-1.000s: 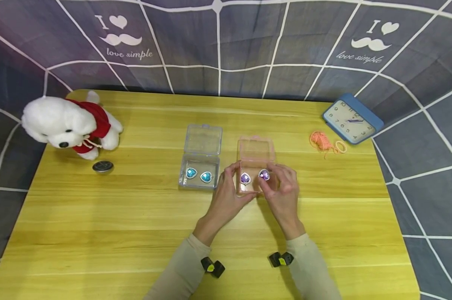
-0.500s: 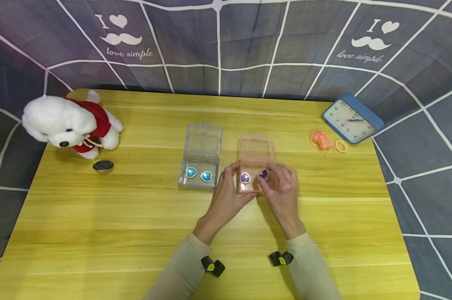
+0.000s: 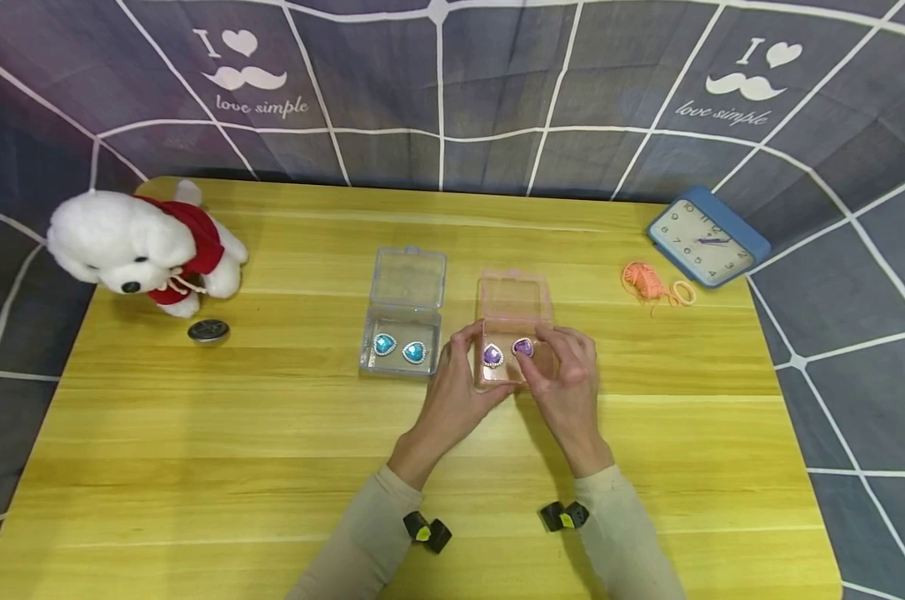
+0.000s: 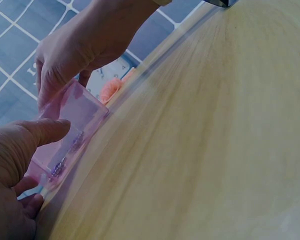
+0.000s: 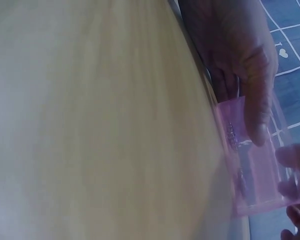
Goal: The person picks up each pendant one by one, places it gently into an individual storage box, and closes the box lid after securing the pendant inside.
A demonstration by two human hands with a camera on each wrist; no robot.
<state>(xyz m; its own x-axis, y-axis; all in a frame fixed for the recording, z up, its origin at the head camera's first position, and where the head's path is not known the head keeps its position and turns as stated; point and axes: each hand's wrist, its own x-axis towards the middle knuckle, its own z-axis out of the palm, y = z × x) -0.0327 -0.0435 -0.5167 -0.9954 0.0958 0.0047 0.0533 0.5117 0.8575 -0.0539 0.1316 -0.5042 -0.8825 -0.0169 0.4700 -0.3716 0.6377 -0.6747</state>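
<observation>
In the head view my left hand [image 3: 454,392] grips the left side and front of a pink clear box [image 3: 514,300], its thumb along the front wall. Two purple drop-shaped jewels with sparkling rims lie inside: a left jewel [image 3: 493,356] and a right jewel [image 3: 523,346]. My right hand [image 3: 568,392] reaches over the box's right side, thumb and index finger bent close above the right jewel. In the right wrist view, those fingertips [image 5: 288,156] stand apart from the jewels on the box floor. The lid is raised.
Left of the pink box stands a bluish clear box [image 3: 409,279] with its lid up and two blue jewels [image 3: 414,352] inside. A white toy dog [image 3: 152,242] and a dark round disc [image 3: 208,331] are farther left. Orange yarn [image 3: 645,282] and a blue clock [image 3: 707,237] lie at right.
The right purple jewel has shifted slightly left and turned, and has come out from between my right thumb and index finger. My left hand keeps its grip on the pink box.
</observation>
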